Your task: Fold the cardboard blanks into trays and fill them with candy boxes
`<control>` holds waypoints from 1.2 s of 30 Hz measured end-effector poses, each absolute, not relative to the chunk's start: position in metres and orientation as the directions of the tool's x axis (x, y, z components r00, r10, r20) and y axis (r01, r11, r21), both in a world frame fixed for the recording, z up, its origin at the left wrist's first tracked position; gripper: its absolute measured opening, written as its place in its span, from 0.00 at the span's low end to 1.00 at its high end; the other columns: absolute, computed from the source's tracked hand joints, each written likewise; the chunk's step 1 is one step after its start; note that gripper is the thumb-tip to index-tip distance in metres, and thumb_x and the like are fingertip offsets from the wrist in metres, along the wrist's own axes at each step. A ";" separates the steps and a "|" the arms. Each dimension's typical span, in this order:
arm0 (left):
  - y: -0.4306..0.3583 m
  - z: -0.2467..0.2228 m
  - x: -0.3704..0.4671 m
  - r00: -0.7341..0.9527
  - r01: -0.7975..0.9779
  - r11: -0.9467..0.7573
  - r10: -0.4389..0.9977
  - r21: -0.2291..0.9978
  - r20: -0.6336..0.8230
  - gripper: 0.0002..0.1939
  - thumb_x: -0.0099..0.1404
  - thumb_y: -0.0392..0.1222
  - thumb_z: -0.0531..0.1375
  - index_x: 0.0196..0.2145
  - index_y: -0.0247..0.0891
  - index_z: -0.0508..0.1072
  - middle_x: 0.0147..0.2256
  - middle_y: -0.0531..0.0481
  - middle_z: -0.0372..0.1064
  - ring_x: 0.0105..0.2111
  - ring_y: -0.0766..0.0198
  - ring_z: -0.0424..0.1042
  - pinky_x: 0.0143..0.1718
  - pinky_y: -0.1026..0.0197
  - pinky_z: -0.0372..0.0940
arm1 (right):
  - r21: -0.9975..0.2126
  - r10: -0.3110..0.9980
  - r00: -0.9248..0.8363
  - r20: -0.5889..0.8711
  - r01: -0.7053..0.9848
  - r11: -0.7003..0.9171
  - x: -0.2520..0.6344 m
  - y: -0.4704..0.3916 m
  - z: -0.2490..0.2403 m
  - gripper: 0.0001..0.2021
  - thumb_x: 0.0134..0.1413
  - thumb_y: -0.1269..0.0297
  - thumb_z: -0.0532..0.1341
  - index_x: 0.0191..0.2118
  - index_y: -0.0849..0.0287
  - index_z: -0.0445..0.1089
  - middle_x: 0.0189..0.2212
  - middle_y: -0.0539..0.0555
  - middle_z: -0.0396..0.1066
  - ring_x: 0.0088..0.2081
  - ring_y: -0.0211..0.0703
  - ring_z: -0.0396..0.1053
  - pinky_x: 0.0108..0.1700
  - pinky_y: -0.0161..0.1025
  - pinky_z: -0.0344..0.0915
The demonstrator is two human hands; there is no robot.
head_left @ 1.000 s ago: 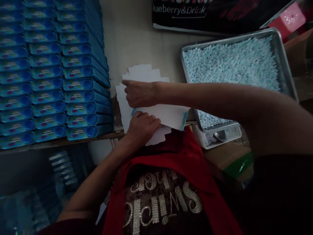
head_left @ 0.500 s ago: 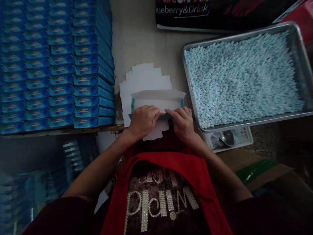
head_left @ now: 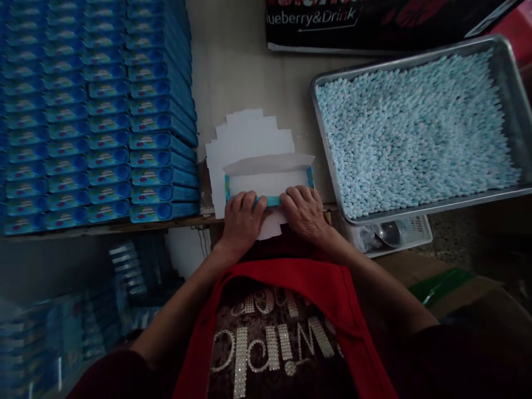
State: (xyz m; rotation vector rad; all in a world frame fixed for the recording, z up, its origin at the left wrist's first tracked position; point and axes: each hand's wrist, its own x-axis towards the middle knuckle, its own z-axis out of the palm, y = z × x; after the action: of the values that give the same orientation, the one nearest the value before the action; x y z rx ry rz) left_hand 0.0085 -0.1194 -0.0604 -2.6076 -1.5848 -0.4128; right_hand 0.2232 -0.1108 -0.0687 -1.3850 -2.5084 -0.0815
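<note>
Now that my right hand (head_left: 305, 213) has come back from its reach across, both hands pinch the near edge of the half-folded carton blank (head_left: 268, 180) atop the white stack (head_left: 249, 133), my left hand (head_left: 241, 219) alongside, finished blue boxes (head_left: 100, 111) left, tray of pellets (head_left: 324, 138) right.

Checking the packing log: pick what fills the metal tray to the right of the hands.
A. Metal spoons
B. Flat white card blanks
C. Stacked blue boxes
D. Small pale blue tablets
D: the metal tray is heaped with small pale blue tablets, while the stacked blue boxes stand on the far side of both hands.
</note>
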 end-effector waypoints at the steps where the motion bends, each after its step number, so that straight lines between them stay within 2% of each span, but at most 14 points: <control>1: -0.120 -0.061 0.010 0.409 0.900 -0.432 0.886 0.066 0.216 0.18 0.79 0.51 0.55 0.52 0.35 0.76 0.49 0.34 0.74 0.48 0.45 0.69 0.49 0.47 0.62 | -0.080 0.832 -0.506 0.227 0.842 0.533 0.221 -0.109 -0.065 0.12 0.77 0.59 0.54 0.44 0.56 0.72 0.42 0.58 0.74 0.45 0.53 0.61 0.46 0.48 0.54; 5: -0.103 -0.059 0.011 0.390 0.916 -0.391 0.920 0.090 0.021 0.26 0.77 0.64 0.53 0.42 0.38 0.76 0.40 0.36 0.74 0.42 0.45 0.69 0.39 0.49 0.59 | -0.078 0.862 -0.498 0.097 0.859 0.505 0.217 -0.100 -0.052 0.19 0.76 0.48 0.53 0.42 0.58 0.71 0.39 0.60 0.72 0.43 0.55 0.61 0.41 0.48 0.52; 9: -0.092 -0.058 0.005 0.421 0.901 -0.420 0.907 0.107 0.009 0.24 0.78 0.62 0.52 0.37 0.41 0.75 0.35 0.40 0.74 0.40 0.48 0.70 0.36 0.51 0.57 | -0.094 0.895 -0.445 -0.028 0.892 0.441 0.207 -0.094 -0.049 0.23 0.76 0.45 0.51 0.44 0.61 0.72 0.39 0.63 0.73 0.41 0.55 0.65 0.37 0.46 0.51; 13: -0.091 -0.049 -0.003 0.478 0.876 -0.475 0.878 0.086 -0.015 0.15 0.79 0.50 0.57 0.37 0.41 0.76 0.36 0.42 0.75 0.41 0.50 0.71 0.35 0.53 0.59 | -0.115 0.908 -0.390 -0.150 0.919 0.376 0.203 -0.094 -0.036 0.25 0.77 0.45 0.51 0.46 0.64 0.73 0.41 0.66 0.76 0.43 0.56 0.70 0.37 0.44 0.57; 15: -0.084 -0.040 -0.009 0.567 0.822 -0.559 0.822 0.106 -0.058 0.09 0.77 0.38 0.58 0.42 0.42 0.79 0.37 0.44 0.76 0.42 0.51 0.72 0.38 0.53 0.62 | -0.237 0.853 -0.481 -0.200 0.869 0.434 0.214 -0.090 -0.017 0.20 0.77 0.50 0.53 0.48 0.63 0.74 0.43 0.64 0.78 0.44 0.53 0.73 0.40 0.43 0.61; 18: -0.059 -0.023 -0.019 0.705 0.708 -0.686 0.700 0.166 -0.115 0.21 0.68 0.22 0.55 0.44 0.45 0.81 0.39 0.47 0.78 0.43 0.54 0.74 0.55 0.47 0.65 | -0.436 0.717 -0.694 -0.065 0.666 0.605 0.246 -0.068 0.020 0.14 0.77 0.66 0.54 0.58 0.57 0.74 0.52 0.58 0.79 0.51 0.48 0.74 0.48 0.43 0.66; 20: -0.030 -0.013 -0.022 0.754 0.656 -0.725 0.640 0.208 -0.148 0.24 0.63 0.18 0.54 0.38 0.45 0.81 0.38 0.50 0.78 0.45 0.55 0.75 0.66 0.38 0.59 | -0.400 0.641 -0.759 0.111 0.556 0.728 0.266 -0.042 0.036 0.20 0.75 0.73 0.52 0.63 0.50 0.72 0.61 0.54 0.75 0.61 0.49 0.70 0.57 0.49 0.64; 22: 0.001 -0.002 -0.019 0.800 0.600 -0.750 0.573 0.280 -0.179 0.21 0.62 0.19 0.55 0.32 0.43 0.80 0.37 0.51 0.78 0.49 0.56 0.76 0.70 0.38 0.55 | -0.294 0.535 -0.822 0.196 0.471 0.832 0.277 -0.016 0.038 0.21 0.74 0.74 0.52 0.58 0.50 0.77 0.65 0.51 0.71 0.69 0.53 0.62 0.64 0.59 0.59; 24: 0.026 0.013 -0.012 0.832 0.549 -0.758 0.537 0.352 -0.141 0.16 0.65 0.23 0.56 0.31 0.41 0.79 0.43 0.49 0.78 0.57 0.54 0.74 0.70 0.39 0.56 | -0.208 0.429 -0.888 0.166 0.394 0.895 0.278 0.002 0.029 0.18 0.73 0.75 0.53 0.47 0.52 0.81 0.60 0.50 0.75 0.70 0.53 0.61 0.68 0.62 0.55; 26: 0.031 0.029 -0.003 0.837 0.519 -0.781 0.547 0.347 -0.022 0.14 0.71 0.26 0.54 0.39 0.36 0.79 0.56 0.45 0.74 0.69 0.49 0.65 0.70 0.34 0.54 | -0.161 0.414 -0.906 0.089 0.397 0.904 0.273 0.005 0.014 0.16 0.71 0.77 0.56 0.41 0.55 0.80 0.48 0.51 0.79 0.61 0.50 0.68 0.67 0.59 0.57; 28: 0.010 0.041 0.003 0.766 0.584 -0.769 0.628 0.260 0.138 0.16 0.78 0.30 0.50 0.52 0.32 0.77 0.65 0.39 0.66 0.73 0.46 0.57 0.69 0.32 0.54 | -0.168 0.500 -0.864 0.063 0.485 0.858 0.266 -0.007 0.000 0.15 0.69 0.78 0.57 0.47 0.56 0.80 0.41 0.53 0.79 0.51 0.49 0.72 0.62 0.54 0.62; 31: -0.055 0.039 0.005 0.558 0.798 -0.589 0.802 0.126 0.214 0.17 0.81 0.43 0.55 0.60 0.35 0.73 0.60 0.35 0.72 0.61 0.43 0.71 0.60 0.40 0.66 | -0.261 0.634 -0.764 0.119 0.592 0.763 0.255 -0.041 -0.015 0.18 0.69 0.75 0.57 0.60 0.59 0.74 0.45 0.58 0.77 0.47 0.51 0.70 0.54 0.49 0.64; 34: -0.112 0.012 0.006 0.357 0.929 -0.365 0.929 0.067 0.099 0.17 0.81 0.49 0.53 0.49 0.38 0.77 0.42 0.40 0.78 0.43 0.47 0.76 0.43 0.45 0.68 | -0.314 0.680 -0.710 0.180 0.614 0.724 0.245 -0.062 -0.027 0.18 0.69 0.74 0.55 0.60 0.59 0.72 0.43 0.58 0.76 0.46 0.52 0.67 0.54 0.49 0.60; 36: -0.123 -0.008 0.007 0.225 0.970 -0.230 0.972 0.077 0.069 0.21 0.83 0.49 0.47 0.41 0.39 0.76 0.38 0.40 0.77 0.41 0.48 0.75 0.40 0.47 0.65 | -0.335 0.713 -0.671 0.202 0.637 0.694 0.237 -0.063 -0.035 0.18 0.71 0.75 0.52 0.59 0.58 0.71 0.40 0.56 0.75 0.44 0.50 0.66 0.52 0.48 0.59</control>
State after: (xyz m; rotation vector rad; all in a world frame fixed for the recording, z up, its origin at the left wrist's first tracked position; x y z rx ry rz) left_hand 0.0073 -0.1229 -0.0081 -2.4721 -1.9592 -0.1614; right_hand 0.2372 -0.0625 -0.0348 -1.0640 -2.5892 0.3396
